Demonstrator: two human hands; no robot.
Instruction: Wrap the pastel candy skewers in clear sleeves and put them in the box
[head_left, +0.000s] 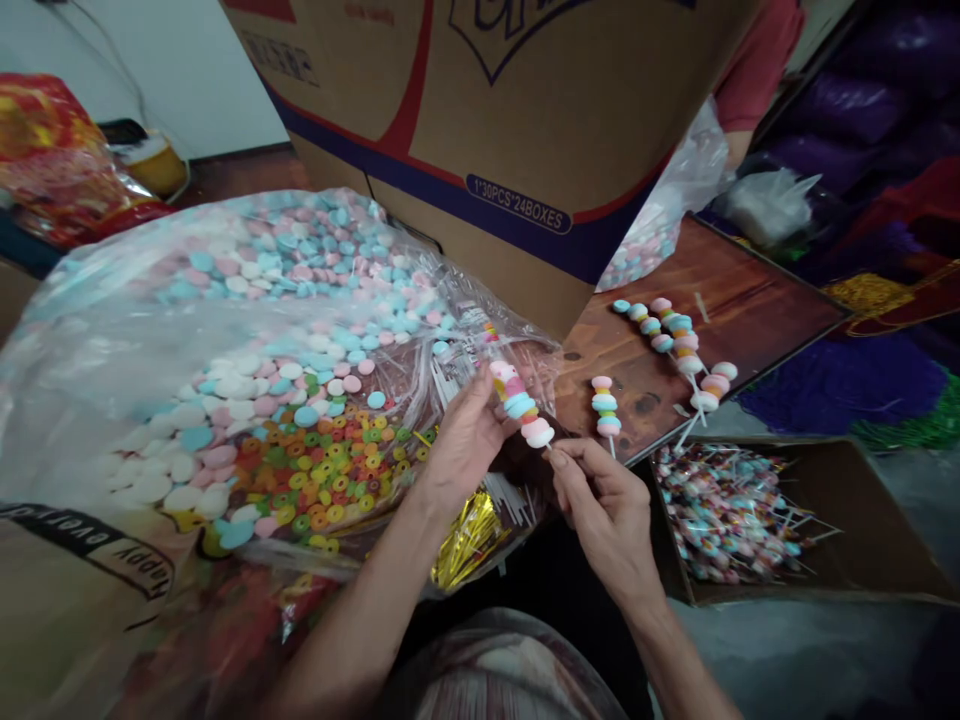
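A candy skewer with pink, blue, orange and white pieces on a white stick slants between my hands. My left hand is closed at its upper end, thumb beside the pink piece on top; some of its fingers are hidden behind the skewer. Thumb and forefinger of my right hand pinch the stick just under the lowest white piece. To the right, another candy skewer lies on the wooden table. Farther right a group of finished-looking skewers lies with sticks pointing towards the table's edge.
Left, a large clear plastic bag spreads around pastel candies and coloured ring candies. Gold twist ties and white sticks lie nearby. A big carton stands behind. An open box holds wrapped skewers. Someone's red sleeve shows beyond.
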